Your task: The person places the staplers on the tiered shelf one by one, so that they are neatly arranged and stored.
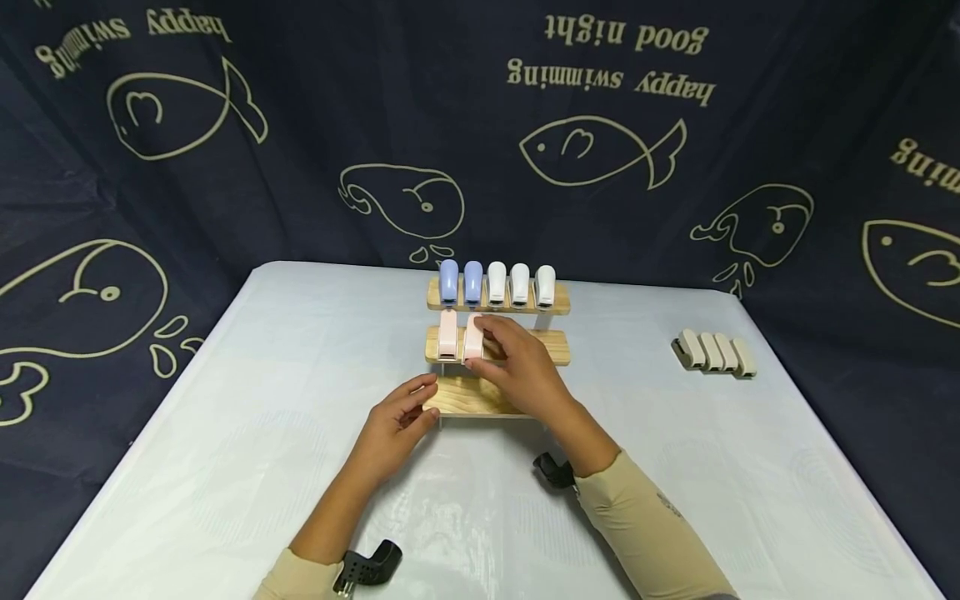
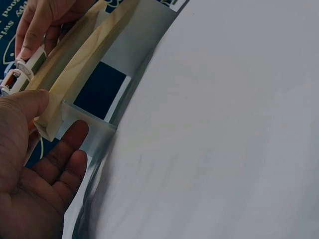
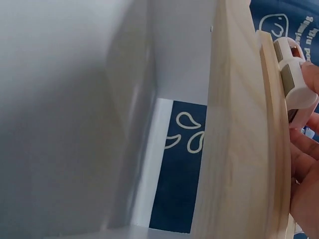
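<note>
A wooden three-tier rack (image 1: 480, 400) stands mid-table. On its middle tier stand two pale pink mini staplers, side by side. My right hand (image 1: 521, 367) pinches the right-hand pink stapler (image 1: 473, 337) between thumb and fingers, its base right at the board. To its left stands the other pink stapler (image 1: 447, 333). My left hand (image 1: 393, 429) is at the left end of the lowest board, fingers loosely bent; in the left wrist view its thumb (image 2: 37, 102) lies against the board's end and the lower fingers (image 2: 67, 149) spread beside the clear support.
Along the top tier stand two blue staplers (image 1: 461, 283) and several white staplers (image 1: 519, 285). Several beige staplers (image 1: 716, 352) lie in a row on the white-covered table (image 1: 247, 450) at the right. Behind hangs a dark patterned curtain (image 1: 315, 108).
</note>
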Demonstrator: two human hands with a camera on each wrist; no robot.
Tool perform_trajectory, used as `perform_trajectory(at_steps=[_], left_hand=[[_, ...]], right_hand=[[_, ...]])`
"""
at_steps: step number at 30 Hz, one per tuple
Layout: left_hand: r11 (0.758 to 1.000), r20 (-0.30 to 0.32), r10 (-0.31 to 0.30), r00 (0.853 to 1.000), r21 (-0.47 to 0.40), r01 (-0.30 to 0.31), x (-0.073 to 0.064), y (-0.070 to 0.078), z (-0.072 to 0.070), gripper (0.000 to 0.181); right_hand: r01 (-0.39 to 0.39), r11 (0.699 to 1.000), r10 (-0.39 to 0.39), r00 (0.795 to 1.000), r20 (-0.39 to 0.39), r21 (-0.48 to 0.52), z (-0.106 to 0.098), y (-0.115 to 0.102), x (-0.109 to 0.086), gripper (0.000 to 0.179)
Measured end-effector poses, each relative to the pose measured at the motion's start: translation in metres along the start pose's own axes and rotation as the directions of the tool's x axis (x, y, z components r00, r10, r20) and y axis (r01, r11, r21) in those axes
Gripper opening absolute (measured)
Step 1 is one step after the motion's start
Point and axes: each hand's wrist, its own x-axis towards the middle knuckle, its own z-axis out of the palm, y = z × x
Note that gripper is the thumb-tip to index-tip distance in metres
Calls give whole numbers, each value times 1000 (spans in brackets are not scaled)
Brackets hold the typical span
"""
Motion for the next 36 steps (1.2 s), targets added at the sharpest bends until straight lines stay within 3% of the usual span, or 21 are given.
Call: perform_trajectory(at_steps=[19,36], left_hand=[[1000,4,2,1000,3,-2,0,0,-1,43],[1000,-5,10,1000,9,-10,0,-1,1,42]], right_hand=[[27,1000,-28,997,-65,-13,7,3,1,54],[35,999,-36,996,-79,-16,9,5,1,51]])
